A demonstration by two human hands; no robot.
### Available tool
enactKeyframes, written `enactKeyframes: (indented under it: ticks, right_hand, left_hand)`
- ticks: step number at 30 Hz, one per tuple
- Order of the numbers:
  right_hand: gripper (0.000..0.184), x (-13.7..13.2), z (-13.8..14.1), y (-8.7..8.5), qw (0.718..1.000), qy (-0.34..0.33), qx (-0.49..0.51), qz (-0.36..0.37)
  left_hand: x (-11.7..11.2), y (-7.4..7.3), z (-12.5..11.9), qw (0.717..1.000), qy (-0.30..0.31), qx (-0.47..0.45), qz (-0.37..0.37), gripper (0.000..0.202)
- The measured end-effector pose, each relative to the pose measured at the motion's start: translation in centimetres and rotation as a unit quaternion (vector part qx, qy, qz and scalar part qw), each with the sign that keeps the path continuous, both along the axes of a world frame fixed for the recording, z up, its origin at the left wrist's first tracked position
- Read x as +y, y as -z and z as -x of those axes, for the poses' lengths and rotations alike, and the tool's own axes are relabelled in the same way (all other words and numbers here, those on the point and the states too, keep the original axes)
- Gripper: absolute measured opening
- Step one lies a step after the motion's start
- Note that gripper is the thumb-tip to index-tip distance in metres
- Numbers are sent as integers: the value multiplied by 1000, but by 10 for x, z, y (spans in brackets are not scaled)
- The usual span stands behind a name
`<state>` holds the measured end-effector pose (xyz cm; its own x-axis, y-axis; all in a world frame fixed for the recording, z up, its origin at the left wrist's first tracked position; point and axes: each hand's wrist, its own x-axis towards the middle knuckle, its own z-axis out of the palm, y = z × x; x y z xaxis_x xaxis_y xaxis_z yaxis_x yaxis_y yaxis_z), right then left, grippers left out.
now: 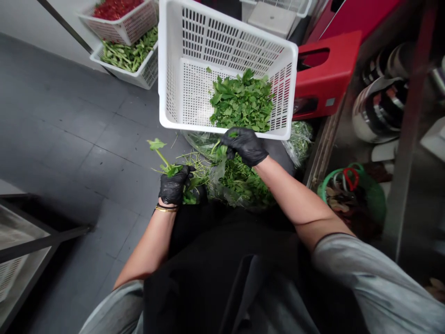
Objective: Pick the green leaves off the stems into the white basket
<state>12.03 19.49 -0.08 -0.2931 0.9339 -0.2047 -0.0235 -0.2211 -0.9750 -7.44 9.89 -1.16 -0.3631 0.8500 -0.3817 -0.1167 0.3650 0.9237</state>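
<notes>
Both my hands wear black gloves. My left hand (173,186) is closed round a bunch of green herb stems (160,155) that stick out up and to the left. My right hand (245,144) pinches a few picked leaves (222,149) just below the front rim of a white slotted crate (181,60). A pile of picked green leaves (243,102) lies in the crate's right half. Between my hands a clear plastic bag of loose herbs (239,183) rests on my lap.
Two stacked white baskets at the back left hold red chillies (114,8) and green beans (128,53). A red plastic stool (327,74) stands right of the crate. Metal pots (378,106) and a green bag (351,195) sit at right. A metal frame (34,241) is at lower left.
</notes>
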Motion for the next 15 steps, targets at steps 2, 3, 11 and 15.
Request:
enactKeyframes:
  ticks: [2,3,11,15]
  right_hand:
    - [35,-7,10,6,995,-90,-35,-15]
    - [34,-13,16,10,990,-125,-62,-34]
    - [17,-27,22,30,882,-222,-230,-346]
    - [25,-3,-2,15,914,-65,-155,-370]
  left_hand:
    - [1,0,3,999,48,-8,-6,19]
    - [1,2,4,997,80,1,-2,20]
    - [-1,7,18,974,207,83,48,27]
    - [3,-5,26,980,168,73,78,32]
